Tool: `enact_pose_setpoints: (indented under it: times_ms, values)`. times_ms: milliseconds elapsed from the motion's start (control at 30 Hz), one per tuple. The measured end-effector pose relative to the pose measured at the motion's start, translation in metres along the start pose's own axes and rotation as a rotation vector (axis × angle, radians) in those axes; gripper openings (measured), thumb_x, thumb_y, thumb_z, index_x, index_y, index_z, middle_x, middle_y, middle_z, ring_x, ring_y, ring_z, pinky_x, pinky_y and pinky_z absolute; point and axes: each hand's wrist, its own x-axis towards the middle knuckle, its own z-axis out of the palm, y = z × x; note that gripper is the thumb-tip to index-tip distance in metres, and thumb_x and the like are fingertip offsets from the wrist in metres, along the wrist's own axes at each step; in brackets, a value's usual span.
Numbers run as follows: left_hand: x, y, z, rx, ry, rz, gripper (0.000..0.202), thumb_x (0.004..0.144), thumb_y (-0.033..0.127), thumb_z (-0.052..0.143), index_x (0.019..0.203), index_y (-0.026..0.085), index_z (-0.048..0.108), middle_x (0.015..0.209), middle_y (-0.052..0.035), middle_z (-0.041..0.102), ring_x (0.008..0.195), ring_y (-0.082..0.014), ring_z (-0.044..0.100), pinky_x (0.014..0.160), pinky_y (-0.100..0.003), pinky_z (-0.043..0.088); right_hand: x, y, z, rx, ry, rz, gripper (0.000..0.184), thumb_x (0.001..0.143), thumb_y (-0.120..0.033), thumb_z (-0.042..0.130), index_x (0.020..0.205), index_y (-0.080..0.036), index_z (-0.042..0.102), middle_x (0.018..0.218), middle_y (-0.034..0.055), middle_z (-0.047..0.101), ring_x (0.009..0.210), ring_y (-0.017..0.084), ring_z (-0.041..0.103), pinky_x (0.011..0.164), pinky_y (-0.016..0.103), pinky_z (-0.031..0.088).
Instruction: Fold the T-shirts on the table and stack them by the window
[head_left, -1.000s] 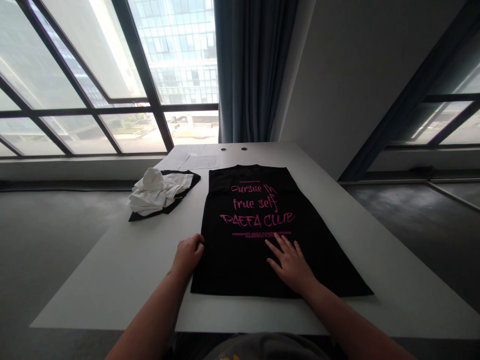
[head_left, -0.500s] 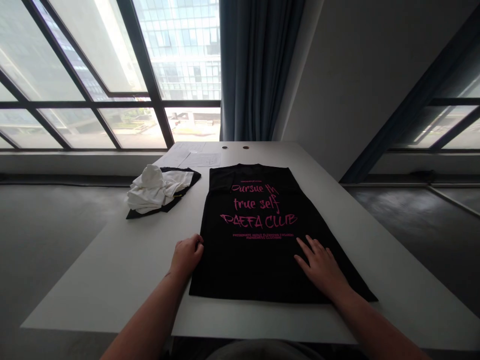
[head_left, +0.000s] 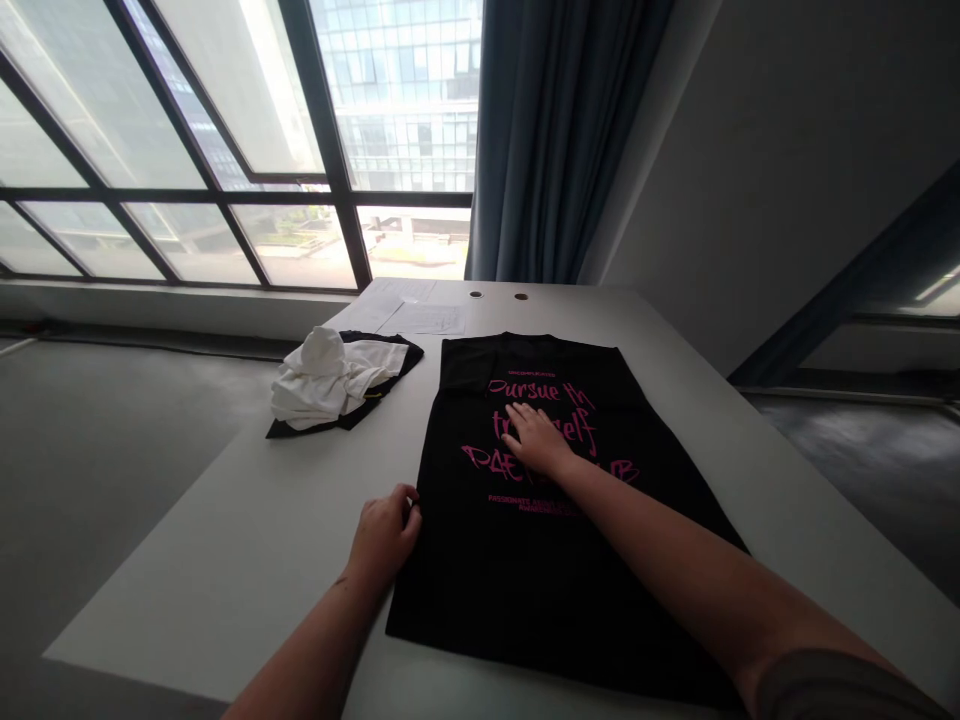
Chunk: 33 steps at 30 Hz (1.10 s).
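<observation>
A black T-shirt (head_left: 465, 560) with pink lettering lies spread on the white table, its collar end away from me. At its upper left, a sleeve seems folded inward. My left hand (head_left: 384, 528) is at the shirt's left edge, fingers curled and thumb against them, pinching the cloth there. Across the middle of the lettering, my right hand (head_left: 536, 438) rests palm down with the fingers stretched out, covering part of the words. My right forearm crosses over the shirt's lower right part and hides some of its edge.
A crumpled white garment (head_left: 319, 375) lies on a black cloth (head_left: 345, 420) on the table's left side. Papers (head_left: 426, 318) and two round holes are near the far edge of the white table (head_left: 202, 580). A blue curtain (head_left: 559, 140) and windows stand beyond.
My right hand has moved from the shirt's lower right up and left onto the lettering. My left hand stays at the left edge. The view has shifted, putting things farther right.
</observation>
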Motion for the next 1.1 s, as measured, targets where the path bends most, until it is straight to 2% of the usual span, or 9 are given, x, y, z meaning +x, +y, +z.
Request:
enact_pose_setpoints:
  times_ms: [167, 267, 467, 567, 667, 767, 933, 1000, 1100]
  values:
    - [0.002, 0.004, -0.004, -0.024, -0.016, -0.023, 0.012, 0.092, 0.024, 0.05, 0.098, 0.024, 0.06, 0.076, 0.0005, 0.071, 0.08, -0.0232, 0.07, 0.087, -0.04, 0.044, 0.117, 0.014, -0.015, 0.008, -0.031, 0.145, 0.067, 0.104, -0.03, 0.036, 0.163, -0.001, 0.025, 0.17, 0.0206, 0.027, 0.157, 0.029, 0.023, 0.128, 0.042, 0.019]
    - [0.003, 0.004, -0.006, -0.035, -0.033, -0.03, 0.013, 0.092, 0.025, 0.049, 0.096, 0.024, 0.061, 0.077, -0.001, 0.071, 0.081, -0.0239, 0.07, 0.086, -0.041, 0.045, 0.162, 0.03, -0.016, 0.018, -0.084, 0.169, 0.068, 0.103, -0.032, 0.04, 0.164, -0.004, 0.027, 0.17, 0.0182, 0.027, 0.157, 0.029, 0.025, 0.126, 0.039, 0.023]
    - [0.004, 0.002, -0.006, -0.068, -0.05, -0.02, 0.013, 0.092, 0.026, 0.049, 0.09, 0.024, 0.062, 0.078, -0.0026, 0.071, 0.08, -0.0236, 0.069, 0.084, -0.04, 0.045, 0.19, 0.05, 0.011, -0.025, -0.078, 0.293, 0.072, 0.105, -0.05, 0.032, 0.165, -0.011, 0.026, 0.173, 0.0194, 0.017, 0.158, 0.034, 0.019, 0.124, 0.054, 0.02]
    - [0.005, 0.002, -0.007, -0.084, -0.052, -0.016, 0.013, 0.092, 0.026, 0.05, 0.088, 0.024, 0.061, 0.079, -0.0026, 0.071, 0.08, -0.0232, 0.068, 0.083, -0.039, 0.045, 0.196, 0.05, 0.015, -0.06, -0.038, 0.326, 0.07, 0.105, -0.05, 0.03, 0.165, -0.015, 0.029, 0.172, 0.0179, 0.022, 0.156, 0.033, 0.022, 0.122, 0.053, 0.024]
    - [0.004, 0.002, -0.008, -0.094, -0.057, -0.007, 0.012, 0.092, 0.026, 0.05, 0.089, 0.024, 0.061, 0.079, -0.0028, 0.07, 0.08, -0.0233, 0.068, 0.083, -0.04, 0.045, 0.206, 0.045, 0.005, -0.063, -0.072, 0.355, 0.063, 0.102, -0.042, 0.038, 0.16, -0.017, 0.039, 0.164, 0.0207, 0.036, 0.147, 0.037, 0.034, 0.116, 0.057, 0.032]
    - [0.003, 0.002, -0.008, -0.102, -0.046, 0.002, 0.012, 0.093, 0.026, 0.051, 0.096, 0.025, 0.062, 0.076, -0.0024, 0.07, 0.077, -0.0231, 0.067, 0.083, -0.041, 0.046, 0.217, 0.03, -0.009, -0.057, -0.024, 0.366, 0.054, 0.098, -0.033, 0.046, 0.149, -0.016, 0.053, 0.15, 0.0234, 0.046, 0.135, 0.04, 0.043, 0.108, 0.057, 0.038]
    - [0.0, 0.002, -0.006, -0.134, -0.029, 0.02, 0.017, 0.094, 0.024, 0.051, 0.106, 0.025, 0.063, 0.073, -0.0011, 0.069, 0.075, -0.022, 0.068, 0.083, -0.04, 0.047, 0.236, -0.028, -0.016, -0.037, 0.239, 0.172, 0.046, 0.098, -0.025, 0.042, 0.141, -0.015, 0.056, 0.144, 0.0232, 0.046, 0.129, 0.039, 0.042, 0.104, 0.053, 0.04]
    - [-0.001, 0.001, -0.006, -0.144, -0.036, 0.036, 0.018, 0.095, 0.024, 0.051, 0.107, 0.025, 0.063, 0.074, -0.0009, 0.07, 0.074, -0.0215, 0.068, 0.083, -0.04, 0.048, 0.245, -0.056, -0.012, -0.03, 0.199, 0.081, 0.046, 0.099, -0.027, 0.041, 0.142, -0.016, 0.055, 0.142, 0.0223, 0.049, 0.128, 0.038, 0.043, 0.103, 0.053, 0.041]
    - [-0.004, 0.002, -0.009, -0.163, -0.059, 0.067, 0.02, 0.095, 0.023, 0.05, 0.109, 0.026, 0.064, 0.076, -0.0009, 0.071, 0.073, -0.021, 0.07, 0.083, -0.039, 0.048, 0.258, -0.088, -0.004, -0.022, -0.027, -0.02, 0.051, 0.101, -0.033, 0.044, 0.15, -0.024, 0.047, 0.143, 0.0185, 0.051, 0.126, 0.036, 0.048, 0.102, 0.049, 0.044]
